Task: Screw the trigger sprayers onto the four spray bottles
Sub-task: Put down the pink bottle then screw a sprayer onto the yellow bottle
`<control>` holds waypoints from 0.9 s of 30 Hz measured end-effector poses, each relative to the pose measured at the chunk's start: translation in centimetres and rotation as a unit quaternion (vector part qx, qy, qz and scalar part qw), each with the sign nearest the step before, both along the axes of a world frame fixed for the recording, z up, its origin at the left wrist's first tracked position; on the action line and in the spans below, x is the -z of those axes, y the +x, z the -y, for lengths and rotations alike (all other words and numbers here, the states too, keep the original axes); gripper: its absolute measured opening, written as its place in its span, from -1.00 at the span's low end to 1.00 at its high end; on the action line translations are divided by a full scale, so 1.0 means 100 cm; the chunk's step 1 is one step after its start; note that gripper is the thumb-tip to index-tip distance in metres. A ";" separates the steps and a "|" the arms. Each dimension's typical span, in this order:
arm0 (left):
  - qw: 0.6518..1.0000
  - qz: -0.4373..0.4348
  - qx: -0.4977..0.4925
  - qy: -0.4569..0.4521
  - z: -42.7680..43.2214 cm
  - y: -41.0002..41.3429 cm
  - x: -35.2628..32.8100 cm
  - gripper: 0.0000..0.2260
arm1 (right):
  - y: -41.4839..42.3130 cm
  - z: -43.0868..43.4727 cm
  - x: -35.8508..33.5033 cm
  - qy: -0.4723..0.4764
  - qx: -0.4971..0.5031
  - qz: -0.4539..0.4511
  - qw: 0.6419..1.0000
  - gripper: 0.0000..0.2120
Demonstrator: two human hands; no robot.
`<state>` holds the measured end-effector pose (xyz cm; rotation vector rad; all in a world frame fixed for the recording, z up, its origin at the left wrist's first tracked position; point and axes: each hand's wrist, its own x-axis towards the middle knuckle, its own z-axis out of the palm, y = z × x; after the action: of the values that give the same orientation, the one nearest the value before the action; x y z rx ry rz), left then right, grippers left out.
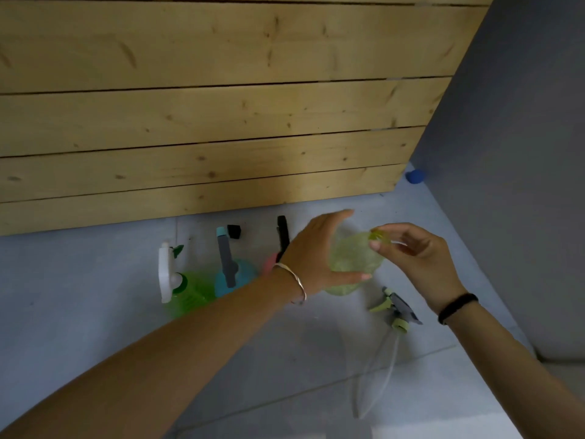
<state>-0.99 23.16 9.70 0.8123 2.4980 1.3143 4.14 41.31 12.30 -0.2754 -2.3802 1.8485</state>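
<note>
Gripping the yellow-green bottle (354,259) in a half-curled left hand (316,258). Pinching its bare neck with the right hand (421,258). Outside the left wrist, already capped by the look of it: green bottle (186,291), teal bottle (235,277), pink bottle (269,263). Left to fit: last sprayer (397,312), lying just beneath the right wrist.

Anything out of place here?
One trigger sprayer lies on its side on the floor, dip tube trailing, not on a bottle. The left hand holds the yellow-green bottle, which has no sprayer.
</note>
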 end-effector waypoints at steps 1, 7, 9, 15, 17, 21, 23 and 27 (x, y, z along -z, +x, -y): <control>0.999 0.046 0.015 -0.001 -0.009 0.004 0.003 -0.12 | 0.004 -0.005 -0.004 -0.017 0.003 -0.005 1.000 -0.78; 0.988 0.149 0.029 -0.031 -0.039 0.027 0.029 -0.33 | 0.029 -0.031 0.009 -0.122 0.026 0.071 0.990 -0.67; 0.986 0.163 0.023 -0.032 -0.040 0.032 0.037 -0.35 | 0.037 -0.045 0.031 -0.172 0.098 0.143 0.970 -0.66; 0.981 0.187 0.018 -0.037 -0.039 0.039 0.051 -0.38 | 0.068 -0.066 0.118 -0.119 0.279 0.376 0.876 -0.50; 0.979 0.197 0.018 -0.044 -0.041 0.039 0.054 -0.37 | 0.072 -0.065 0.134 -0.101 0.295 0.411 0.857 -0.25; 0.977 0.210 0.014 -0.032 -0.045 0.039 0.057 -0.40 | 0.064 -0.058 0.152 -0.129 0.344 0.407 0.837 -0.17; 0.977 0.211 0.006 -0.017 -0.047 0.040 0.056 -0.42 | 0.057 -0.057 0.159 -0.131 0.342 0.416 0.832 -0.24; 0.980 0.199 0.012 -0.023 -0.048 0.039 0.055 -0.42 | 0.053 -0.058 0.161 -0.109 0.314 0.450 0.829 -0.44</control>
<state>2.90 27.99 4.24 0.5064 2.1867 1.2611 9.44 47.10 -3.75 -2.0593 -1.9872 1.8194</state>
